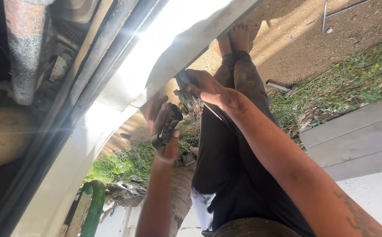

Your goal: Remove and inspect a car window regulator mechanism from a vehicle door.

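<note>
Left hand grips a black metal part; right hand pinches a thin tool.

The white car sill and dark underbody pipes block the upper left; bare dirt at upper right lies open.

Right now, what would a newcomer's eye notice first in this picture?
The bright white car body edge runs diagonally across the upper left. At centre, the left hand holds a dark metal part, and the right hand grips a tool beside it, above outstretched legs.
</note>
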